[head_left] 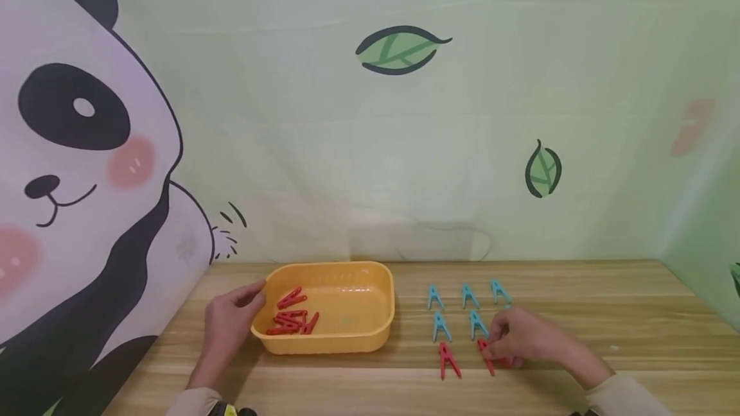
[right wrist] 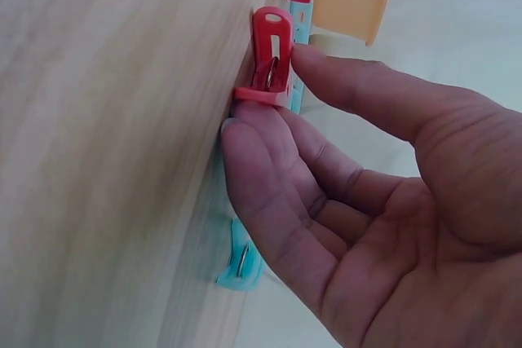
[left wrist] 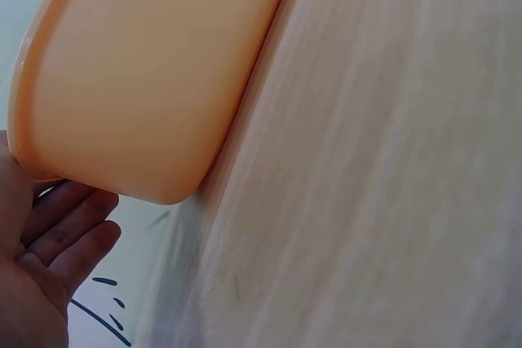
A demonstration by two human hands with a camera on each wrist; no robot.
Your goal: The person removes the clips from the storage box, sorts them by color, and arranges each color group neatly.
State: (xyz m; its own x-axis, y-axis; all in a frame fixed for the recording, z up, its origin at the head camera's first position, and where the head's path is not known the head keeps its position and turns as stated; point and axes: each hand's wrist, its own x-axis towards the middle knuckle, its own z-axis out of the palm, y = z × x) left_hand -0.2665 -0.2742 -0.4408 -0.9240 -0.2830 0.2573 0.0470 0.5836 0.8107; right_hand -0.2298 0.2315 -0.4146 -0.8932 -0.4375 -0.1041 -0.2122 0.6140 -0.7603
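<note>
My left hand (head_left: 228, 326) pinches the left rim of a yellow plastic basket (head_left: 324, 343); in the left wrist view its fingers (left wrist: 77, 226) lie against the basket's end. Several red clothespins (head_left: 291, 321) lie in the basket's left part. My right hand (head_left: 528, 342) holds a red clothespin (right wrist: 273, 42) between thumb and fingertips, low at the table, its handle end facing the right wrist camera. To its left stands another red clothespin (head_left: 448, 361). Several blue clothespins (head_left: 440, 327) form rows behind, one partly hidden by the right hand.
The wooden table (head_left: 647, 326) ends at a pale green backdrop (head_left: 289, 146) printed with a panda and leaves. The basket stands left of the clothespin rows, near the table's back edge.
</note>
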